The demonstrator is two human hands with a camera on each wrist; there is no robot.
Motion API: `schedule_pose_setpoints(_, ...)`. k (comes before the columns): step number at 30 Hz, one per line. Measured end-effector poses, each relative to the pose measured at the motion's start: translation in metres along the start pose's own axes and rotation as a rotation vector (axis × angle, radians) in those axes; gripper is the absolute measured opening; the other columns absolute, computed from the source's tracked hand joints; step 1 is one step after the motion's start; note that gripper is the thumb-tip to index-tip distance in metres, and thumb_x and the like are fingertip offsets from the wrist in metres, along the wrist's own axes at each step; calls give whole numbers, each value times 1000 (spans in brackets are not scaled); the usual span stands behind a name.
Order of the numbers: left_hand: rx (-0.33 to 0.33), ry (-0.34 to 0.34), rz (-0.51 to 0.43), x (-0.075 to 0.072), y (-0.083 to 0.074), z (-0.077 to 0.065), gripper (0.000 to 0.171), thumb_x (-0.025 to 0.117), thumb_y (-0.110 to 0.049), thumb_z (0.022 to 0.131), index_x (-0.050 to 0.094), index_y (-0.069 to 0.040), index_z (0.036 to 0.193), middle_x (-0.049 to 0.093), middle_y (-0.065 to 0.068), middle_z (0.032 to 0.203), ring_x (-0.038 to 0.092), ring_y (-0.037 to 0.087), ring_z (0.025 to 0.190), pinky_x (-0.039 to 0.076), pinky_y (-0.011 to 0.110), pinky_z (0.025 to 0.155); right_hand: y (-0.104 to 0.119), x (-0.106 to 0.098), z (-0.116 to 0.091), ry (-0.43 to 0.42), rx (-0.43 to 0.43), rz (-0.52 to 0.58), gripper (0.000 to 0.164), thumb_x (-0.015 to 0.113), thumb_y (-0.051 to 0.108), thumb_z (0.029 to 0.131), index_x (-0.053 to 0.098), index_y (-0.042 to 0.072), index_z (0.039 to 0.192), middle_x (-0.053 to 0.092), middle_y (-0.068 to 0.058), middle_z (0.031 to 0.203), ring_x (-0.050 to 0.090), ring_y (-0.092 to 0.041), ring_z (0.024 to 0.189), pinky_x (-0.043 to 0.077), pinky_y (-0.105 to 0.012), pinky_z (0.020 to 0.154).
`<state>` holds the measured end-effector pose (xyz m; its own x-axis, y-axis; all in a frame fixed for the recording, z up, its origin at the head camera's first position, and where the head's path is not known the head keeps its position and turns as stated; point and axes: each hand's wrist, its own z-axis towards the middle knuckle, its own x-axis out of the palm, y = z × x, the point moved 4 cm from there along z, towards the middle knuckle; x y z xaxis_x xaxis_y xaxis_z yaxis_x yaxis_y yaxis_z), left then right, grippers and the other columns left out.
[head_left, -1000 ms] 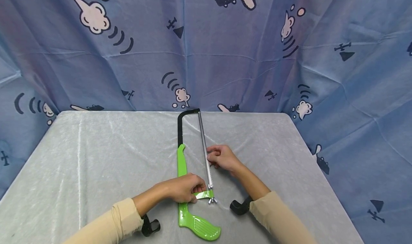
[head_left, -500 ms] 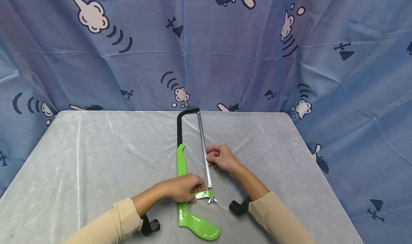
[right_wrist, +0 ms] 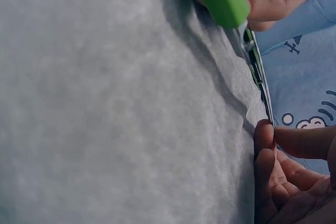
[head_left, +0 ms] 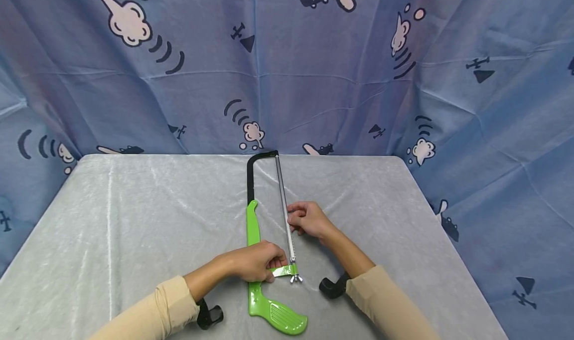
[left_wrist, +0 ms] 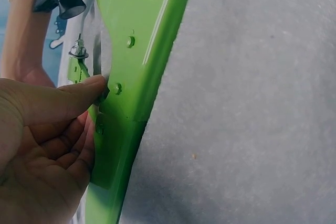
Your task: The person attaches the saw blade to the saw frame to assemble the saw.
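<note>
1. My left hand (head_left: 254,261), below the middle of the frame, pinches the short glossy green cross-arm (head_left: 283,271) — thumb on the lower side, curled fingers on the upper.
2. My right hand (head_left: 313,222), just right of centre, pinches the long, thin, silver-coloured blade (head_left: 281,190) between thumb and fingertips, partway along its length; the right wrist view shows its narrow edge between them.
3. Both of these belong to the hacksaw with a bright green frame (head_left: 253,225), which runs up the middle of the frame on the table, its far end close to the table's back edge. Whether every part of it touches the cloth I cannot tell.
4. Just below the blade's lower end, past the cross-arm, sits a small silver wing nut (head_left: 296,279). Lower down, the ribbed green handle (head_left: 287,317) points to the lower right.
5. Above the green part, a black bow (head_left: 250,175) rises and bends right to meet the blade's top end.
6. My beige sleeves (head_left: 143,310) come in from the bottom edge, with a curved black fitting (head_left: 333,288) near each cuff.
7. Pale grey plush cloth (head_left: 170,220) covers the table. Behind it — across the top — hangs a blue curtain (head_left: 179,105) printed with clouds and aeroplanes.
</note>
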<state>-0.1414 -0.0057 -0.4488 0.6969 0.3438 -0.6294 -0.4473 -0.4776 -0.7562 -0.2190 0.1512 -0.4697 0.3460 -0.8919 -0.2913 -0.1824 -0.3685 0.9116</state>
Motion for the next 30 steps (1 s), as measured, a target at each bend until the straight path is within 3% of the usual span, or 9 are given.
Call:
schedule_pose_setpoints(18, 7, 5, 4, 1, 1, 0, 27, 78, 7, 75, 66, -6, 95, 57, -4, 79, 51, 3, 74, 46, 18, 71, 3, 0, -1, 9, -12, -19, 33, 62, -1, 94, 55, -13, 124, 68, -13, 81, 61, -11, 62, 46, -26, 53)
schedule_pose_setpoints(30, 13, 3, 7, 0, 0, 0, 27, 77, 8, 75, 65, -5, 96, 57, -4, 79, 51, 3, 74, 46, 18, 71, 2, 1, 1, 0, -23, -17, 31, 62, -5, 90, 58, -12, 121, 67, -5, 75, 60, -10, 58, 45, -23, 50)
